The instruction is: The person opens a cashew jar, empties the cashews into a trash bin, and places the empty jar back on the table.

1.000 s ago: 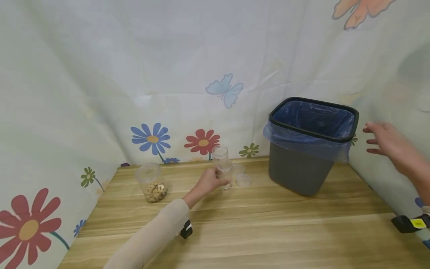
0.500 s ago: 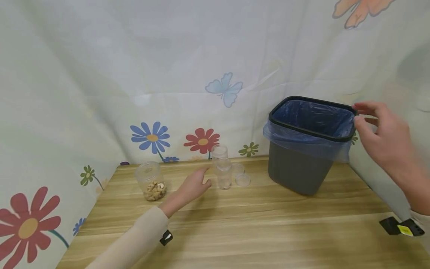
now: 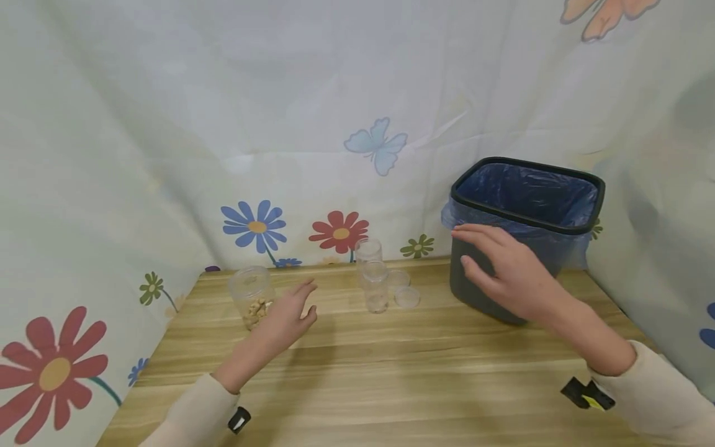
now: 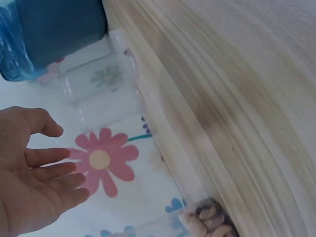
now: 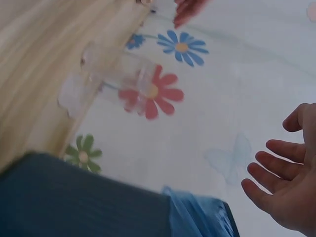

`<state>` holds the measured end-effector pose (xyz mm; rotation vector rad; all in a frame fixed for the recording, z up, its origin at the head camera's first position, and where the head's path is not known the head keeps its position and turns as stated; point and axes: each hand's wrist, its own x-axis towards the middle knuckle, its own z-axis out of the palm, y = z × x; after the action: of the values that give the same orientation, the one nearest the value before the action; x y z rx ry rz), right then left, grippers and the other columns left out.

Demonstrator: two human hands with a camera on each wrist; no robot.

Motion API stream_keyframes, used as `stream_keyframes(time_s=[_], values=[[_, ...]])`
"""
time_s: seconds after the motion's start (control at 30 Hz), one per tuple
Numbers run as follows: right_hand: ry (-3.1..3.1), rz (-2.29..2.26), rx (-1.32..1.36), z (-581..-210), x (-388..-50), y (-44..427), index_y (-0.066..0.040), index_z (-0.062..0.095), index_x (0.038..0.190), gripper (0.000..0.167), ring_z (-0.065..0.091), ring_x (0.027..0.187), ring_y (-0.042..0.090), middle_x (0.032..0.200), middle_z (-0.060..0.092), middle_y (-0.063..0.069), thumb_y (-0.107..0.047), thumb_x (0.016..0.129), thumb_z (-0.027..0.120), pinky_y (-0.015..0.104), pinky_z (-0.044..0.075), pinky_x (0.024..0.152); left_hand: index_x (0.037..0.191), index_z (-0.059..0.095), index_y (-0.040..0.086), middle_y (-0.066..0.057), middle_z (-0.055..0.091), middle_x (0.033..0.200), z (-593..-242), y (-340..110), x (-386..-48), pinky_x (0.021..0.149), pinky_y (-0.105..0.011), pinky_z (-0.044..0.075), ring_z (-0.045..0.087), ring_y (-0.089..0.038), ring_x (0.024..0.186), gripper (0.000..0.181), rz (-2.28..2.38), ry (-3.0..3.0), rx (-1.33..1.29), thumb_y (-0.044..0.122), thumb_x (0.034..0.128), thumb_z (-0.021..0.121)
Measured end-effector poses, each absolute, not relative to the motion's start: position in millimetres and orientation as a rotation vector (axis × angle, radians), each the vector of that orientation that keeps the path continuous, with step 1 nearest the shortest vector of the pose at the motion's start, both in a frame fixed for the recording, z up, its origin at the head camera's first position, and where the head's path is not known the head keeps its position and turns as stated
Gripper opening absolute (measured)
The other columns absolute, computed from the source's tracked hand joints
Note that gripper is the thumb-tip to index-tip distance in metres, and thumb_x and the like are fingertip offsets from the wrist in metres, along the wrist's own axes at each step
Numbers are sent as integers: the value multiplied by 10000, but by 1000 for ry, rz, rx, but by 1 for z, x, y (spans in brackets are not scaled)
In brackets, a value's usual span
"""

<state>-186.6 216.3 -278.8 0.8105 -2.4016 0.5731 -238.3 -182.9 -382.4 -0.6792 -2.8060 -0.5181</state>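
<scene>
One clear jar [image 3: 248,290], likely light and smooth

It stands on the left part of the surface [image 3: 391,379], near the left hand [image 3: 283,316], with nut-like pieces [image 3: 258,309] low inside. Its wall looks like stiff plastic, maybe slippery; I would hold it around the middle, upright, because the pieces can roll. This left hand is empty, thumb apart from fingers. The right hand [image 3: 516,270], also empty and spread, is before the bin [image 3: 469,292], which seems rigid, best taken by the rim. Two smaller containers [image 3: 377,295] stand between both hands.
</scene>
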Motion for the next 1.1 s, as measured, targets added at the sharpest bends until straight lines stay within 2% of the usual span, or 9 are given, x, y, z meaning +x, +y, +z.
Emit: stream_keyframes(time_s=[0.07,0.27,0.4,0.43,0.6,0.63,0.8,0.97,1.1], values=[[-2447,593,843,-290,-190,206,-48,583,1399,417,539,1296,364,1418,566,158,-108,991,643,565,483,974,1352,579,-61,-239,551,1424,-381,-191,-234,878,-489,551,604,-404,1214,466,-444,-2730,-715,70,921,700],[-2531,640,925,-322,-200,180,-26,581,1402,430,607,1221,339,1401,586,176,-147,994,640,505,533,918,1269,610,-63,-251,597,1321,-384,-213,-228,965,-544,505,583,-443,1198,480,-312,-2486,-809,19,826,777],[-2554,691,957,-336,-203,168,-47,577,1421,437,637,1198,315,1416,590,157,-183,1008,623,469,555,885,1260,607,-52,-258,596,1293,-386,-228,-224,962,-585,479,569,-468,1166,507,-267,-2385,-770,56,801,793],[-2561,709,961,-338,-204,165,-55,577,1425,435,674,1121,289,1422,588,153,-189,1013,618,447,564,842,1267,602,-50,-260,590,1298,-386,-233,-223,958,-592,472,563,-470,1160,517,-262,-2374,-746,66,800,793],[-2574,761,977,-347,-208,152,-89,572,1440,436,713,955,194,1447,579,120,-208,1022,614,369,550,760,1365,538,-21,-255,537,1373,-392,-254,-217,943,-662,417,518,-503,1172,628,-288,-2419,-557,131,815,800],[-2570,772,989,-348,-210,149,-91,573,1440,437,712,967,196,1448,576,123,-208,1021,616,371,551,769,1391,517,-16,-253,518,1394,-394,-259,-216,939,-681,406,506,-517,1177,658,-307,-2442,-516,140,818,802],[-2529,823,1093,-354,-216,131,-75,571,1430,449,604,1262,288,1458,559,131,-176,998,641,451,530,968,1499,375,0,-271,421,1470,-403,-277,-219,937,-729,381,450,-560,1221,799,-443,-2547,-342,174,846,801],[-2574,857,1164,-359,-220,111,-79,537,1463,482,521,1353,311,1506,510,127,-207,1008,629,495,467,1055,1567,195,-28,-360,316,1509,-409,-291,-230,1042,-718,330,356,-575,1327,975,-778,-2581,-198,189,852,822],[-2614,855,1186,-365,-223,94,-104,519,1484,500,488,1385,309,1522,494,121,-243,1015,620,504,441,1082,1618,-28,61,-363,127,1598,-411,-302,-236,1085,-698,303,286,-605,1371,1129,-1141,-2625,-46,299,892,803]])
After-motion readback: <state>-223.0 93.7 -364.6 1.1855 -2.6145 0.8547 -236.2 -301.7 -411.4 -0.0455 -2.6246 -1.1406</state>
